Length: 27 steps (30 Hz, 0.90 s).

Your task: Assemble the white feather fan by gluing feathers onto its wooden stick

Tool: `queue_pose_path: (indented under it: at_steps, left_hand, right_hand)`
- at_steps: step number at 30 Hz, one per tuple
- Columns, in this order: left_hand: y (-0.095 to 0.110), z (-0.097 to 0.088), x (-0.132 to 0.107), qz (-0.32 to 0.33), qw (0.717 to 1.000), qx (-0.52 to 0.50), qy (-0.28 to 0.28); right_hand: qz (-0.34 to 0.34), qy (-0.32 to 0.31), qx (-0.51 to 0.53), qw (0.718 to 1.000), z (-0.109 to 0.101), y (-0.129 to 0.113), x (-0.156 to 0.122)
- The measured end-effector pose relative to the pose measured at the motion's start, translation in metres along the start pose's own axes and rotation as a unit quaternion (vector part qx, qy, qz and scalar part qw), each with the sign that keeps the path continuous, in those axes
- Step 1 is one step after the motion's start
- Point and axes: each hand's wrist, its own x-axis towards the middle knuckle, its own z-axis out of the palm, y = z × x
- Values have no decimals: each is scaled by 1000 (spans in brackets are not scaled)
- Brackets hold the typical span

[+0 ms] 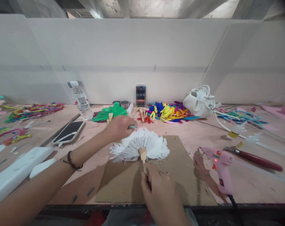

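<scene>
R hand (pixel 161 191) pinches fan handle (pixel 143 157) | L hand (pixel 120 127) – feather fan (pixel 139 146) top

Pink table (pixel 250 185) under cardboard sheet (pixel 180 175), glue gun (pixel 219 166)

Place: a craft workbench in a small workshop, closed in by plain white partition boards (pixel 142 56).
Work surface: a pinkish table (pixel 250 182) marked with stains and paint smears, with a cardboard sheet (pixel 180 175) laid down as a mat.
Tools: a pink glue gun (pixel 219 166) with its light on, and a red-handled tool (pixel 257 159) beside it.
Materials: a pile of coloured feathers (pixel 168 112), a green feather fan (pixel 109 113), a white feather fan (pixel 139 146) on the mat, bright craft pieces (pixel 34 110) on the left.
Personal items: a water bottle (pixel 80 100), a phone (pixel 68 132), a white bag (pixel 199 101).
</scene>
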Motion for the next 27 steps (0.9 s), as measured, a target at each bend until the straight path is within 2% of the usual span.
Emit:
queue_pose_path:
  at_steps: [5, 8, 13, 17, 21, 27]
  left_hand:
    - [-37, -15, 54, -78, 992, 85, -60]
    - [-45, -10, 82, -87, 982, 101, -135]
    - [-45, 9, 114, -97, 956, 104, -256]
    - [-43, 29, 123, -110, 940, 105, -306]
    - [-46, 43, 121, -109, 940, 104, -307]
    - [-56, 38, 115, -79, 951, 65, -290]
  right_hand:
    - [-2, 64, 14, 998, 11, -4, -1]
    - [-21, 44, 28, 998, 9, -3, -1]
    - [-36, -6, 49, 998, 2, 2, -3]
    - [-34, -12, 53, 998, 5, 4, -5]
    - [-38, -1, 22, 999, 7, 5, -7]
    - [-37, -11, 33, 999, 7, 5, -7]
